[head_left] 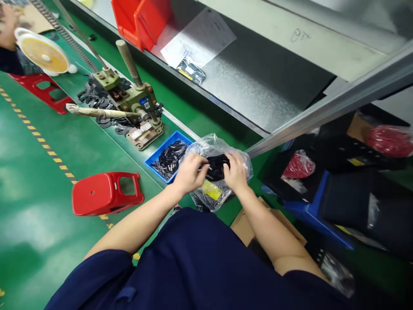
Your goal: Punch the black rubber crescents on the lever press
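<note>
A clear plastic bag (213, 144) lies with its mouth spread, and a heap of small black parts (215, 168) shows inside. A yellow label (211, 190) is on its near side. My left hand (192, 172) is at the bag's left side, thumb and fingers closed together beside the black parts; what they pinch is too small to make out. On the other side, my right hand (236, 172) curls its fingers over the bag's edge, touching the black parts. Left of the bag, partly behind my left hand, a blue tray (155, 160) holds many small black pieces.
A green hand press (142, 107) with long handles stands beyond the tray, dark flat parts (97, 97) heaped around it. A red stool (93, 193) is at left. Blue bins (318, 211) and a carton (277, 215) sit at right. A metal shelf post (290, 125) slants nearby. A co-worker's arm (8, 26) shows top left.
</note>
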`<control>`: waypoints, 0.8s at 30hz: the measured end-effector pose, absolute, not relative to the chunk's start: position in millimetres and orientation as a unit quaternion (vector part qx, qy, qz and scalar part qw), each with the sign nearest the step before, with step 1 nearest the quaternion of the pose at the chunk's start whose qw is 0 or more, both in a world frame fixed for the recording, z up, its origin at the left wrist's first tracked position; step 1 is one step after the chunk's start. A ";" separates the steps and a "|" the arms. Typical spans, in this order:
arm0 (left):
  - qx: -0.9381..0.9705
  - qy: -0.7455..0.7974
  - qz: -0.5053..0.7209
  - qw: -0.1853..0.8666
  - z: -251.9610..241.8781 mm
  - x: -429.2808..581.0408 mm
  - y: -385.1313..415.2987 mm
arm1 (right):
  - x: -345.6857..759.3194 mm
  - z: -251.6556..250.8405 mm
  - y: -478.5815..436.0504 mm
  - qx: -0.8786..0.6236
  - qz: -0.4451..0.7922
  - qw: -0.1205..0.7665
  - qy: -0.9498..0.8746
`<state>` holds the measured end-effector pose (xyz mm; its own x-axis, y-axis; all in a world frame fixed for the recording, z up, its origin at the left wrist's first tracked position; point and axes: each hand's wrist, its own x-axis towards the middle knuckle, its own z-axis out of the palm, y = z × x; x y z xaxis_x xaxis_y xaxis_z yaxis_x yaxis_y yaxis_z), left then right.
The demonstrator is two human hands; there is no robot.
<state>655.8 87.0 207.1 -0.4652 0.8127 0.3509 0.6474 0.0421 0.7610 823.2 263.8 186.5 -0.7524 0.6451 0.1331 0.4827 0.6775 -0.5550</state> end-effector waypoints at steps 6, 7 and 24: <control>0.511 0.799 0.182 0.259 190.5 688.9 133.1 | 831.9 157.6 264.3 -0.342 0.253 0.090 -0.900; 0.485 0.818 0.149 0.269 186.0 686.7 135.0 | 836.0 153.1 266.6 -0.359 0.249 0.075 -0.896; 0.375 0.830 0.166 0.378 154.8 667.0 154.9 | 829.5 119.6 277.7 -0.413 0.275 0.022 -0.868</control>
<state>667.0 154.9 154.8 -0.4328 0.7476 -0.5037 0.4961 0.6641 0.5593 829.5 277.7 119.6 -0.6580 0.7291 -0.1883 0.7043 0.5074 -0.4965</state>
